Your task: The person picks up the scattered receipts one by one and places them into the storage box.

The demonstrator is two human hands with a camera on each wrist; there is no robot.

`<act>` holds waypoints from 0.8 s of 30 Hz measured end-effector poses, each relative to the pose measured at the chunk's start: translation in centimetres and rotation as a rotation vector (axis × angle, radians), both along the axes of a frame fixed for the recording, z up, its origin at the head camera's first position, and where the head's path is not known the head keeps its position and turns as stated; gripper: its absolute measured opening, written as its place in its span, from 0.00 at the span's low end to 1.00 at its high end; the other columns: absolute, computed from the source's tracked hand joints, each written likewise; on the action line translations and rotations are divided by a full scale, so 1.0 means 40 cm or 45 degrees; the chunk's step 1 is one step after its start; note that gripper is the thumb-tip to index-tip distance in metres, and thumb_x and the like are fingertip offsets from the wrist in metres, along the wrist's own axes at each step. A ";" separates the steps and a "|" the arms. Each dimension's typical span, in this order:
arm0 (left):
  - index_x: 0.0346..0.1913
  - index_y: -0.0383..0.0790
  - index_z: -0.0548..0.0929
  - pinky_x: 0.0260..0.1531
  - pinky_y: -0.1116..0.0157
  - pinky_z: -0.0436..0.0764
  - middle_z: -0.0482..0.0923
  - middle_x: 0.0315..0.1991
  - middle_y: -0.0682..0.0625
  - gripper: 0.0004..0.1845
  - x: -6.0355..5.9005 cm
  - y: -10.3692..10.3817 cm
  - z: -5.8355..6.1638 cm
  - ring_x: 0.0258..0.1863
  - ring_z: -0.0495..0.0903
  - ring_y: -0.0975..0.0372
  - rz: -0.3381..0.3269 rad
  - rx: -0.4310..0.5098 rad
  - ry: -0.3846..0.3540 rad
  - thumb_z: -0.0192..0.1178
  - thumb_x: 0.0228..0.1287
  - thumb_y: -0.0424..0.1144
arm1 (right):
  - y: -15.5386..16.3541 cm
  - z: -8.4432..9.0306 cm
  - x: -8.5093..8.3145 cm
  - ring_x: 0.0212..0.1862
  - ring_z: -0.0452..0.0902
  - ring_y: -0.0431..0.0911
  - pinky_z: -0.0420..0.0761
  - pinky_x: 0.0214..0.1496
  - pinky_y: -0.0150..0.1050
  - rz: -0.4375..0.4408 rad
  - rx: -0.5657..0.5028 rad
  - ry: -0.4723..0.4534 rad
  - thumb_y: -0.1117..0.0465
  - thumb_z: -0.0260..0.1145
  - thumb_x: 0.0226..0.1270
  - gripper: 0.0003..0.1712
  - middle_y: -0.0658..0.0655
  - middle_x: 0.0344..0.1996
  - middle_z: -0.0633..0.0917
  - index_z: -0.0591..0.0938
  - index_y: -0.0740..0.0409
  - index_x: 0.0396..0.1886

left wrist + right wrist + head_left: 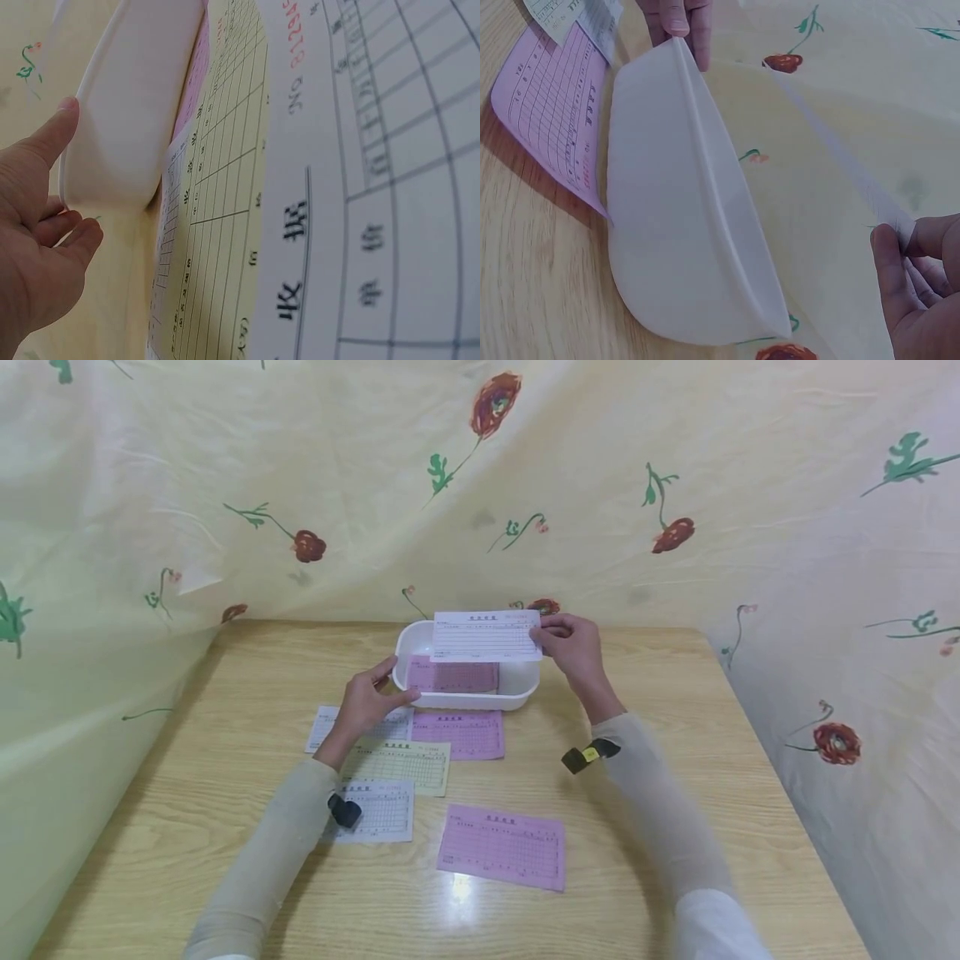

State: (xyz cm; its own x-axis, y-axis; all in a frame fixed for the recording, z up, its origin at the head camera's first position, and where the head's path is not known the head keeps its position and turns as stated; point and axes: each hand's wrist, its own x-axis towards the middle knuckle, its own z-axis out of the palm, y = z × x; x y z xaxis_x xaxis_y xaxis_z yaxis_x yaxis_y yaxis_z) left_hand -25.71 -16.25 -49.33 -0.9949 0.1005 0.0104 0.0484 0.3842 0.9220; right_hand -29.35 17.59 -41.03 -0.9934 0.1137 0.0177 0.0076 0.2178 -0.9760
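Note:
A white plastic tub (517,681) stands at the middle back of the wooden table (675,710), with a pink slip (453,677) lying inside it. My right hand (543,632) pinches the right edge of a white printed slip (486,637) and holds it flat just above the tub. In the right wrist view that slip (855,172) shows nearly edge-on, caught between the fingers (889,262). My left hand (390,685) rests against the tub's near left corner, thumb along the front wall, fingers fairly straight. The left wrist view shows the thumb (56,124) touching the tub (127,112).
Several slips lie in front of the tub: a white one (318,727) under my left wrist, a pink one (459,733), a yellow one (397,766), another white (378,810) and a pink one (502,846) nearest me. Flowered cloth (225,485) walls the table's back and sides.

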 end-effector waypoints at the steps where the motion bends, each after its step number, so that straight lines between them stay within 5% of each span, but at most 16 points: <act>1: 0.78 0.38 0.63 0.75 0.59 0.69 0.58 0.79 0.47 0.49 0.000 0.000 0.000 0.77 0.61 0.52 -0.001 -0.001 0.001 0.77 0.58 0.48 | -0.009 -0.004 -0.005 0.44 0.86 0.46 0.90 0.46 0.33 0.003 0.003 -0.009 0.65 0.71 0.69 0.15 0.63 0.45 0.87 0.84 0.67 0.52; 14: 0.77 0.37 0.63 0.76 0.59 0.68 0.59 0.79 0.45 0.49 0.002 -0.001 0.002 0.78 0.61 0.53 -0.018 0.015 0.044 0.77 0.58 0.48 | -0.097 -0.051 -0.054 0.45 0.87 0.50 0.90 0.43 0.34 0.019 0.185 -0.071 0.65 0.72 0.66 0.15 0.65 0.45 0.89 0.86 0.66 0.50; 24: 0.78 0.39 0.63 0.75 0.61 0.69 0.59 0.79 0.47 0.50 0.003 -0.003 -0.001 0.78 0.60 0.54 -0.011 0.006 0.021 0.78 0.56 0.50 | -0.139 -0.075 -0.064 0.46 0.88 0.53 0.91 0.45 0.35 0.094 0.197 -0.142 0.66 0.72 0.66 0.16 0.65 0.45 0.89 0.85 0.67 0.51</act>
State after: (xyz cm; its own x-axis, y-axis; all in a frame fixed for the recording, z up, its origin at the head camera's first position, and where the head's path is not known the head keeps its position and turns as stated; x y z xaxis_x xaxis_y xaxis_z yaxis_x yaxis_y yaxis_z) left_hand -25.61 -16.38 -49.39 -0.9937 0.1091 0.0273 0.0670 0.3795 0.9228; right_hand -31.90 12.02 -44.05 -0.9957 0.0446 -0.0811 0.0919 0.3694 -0.9247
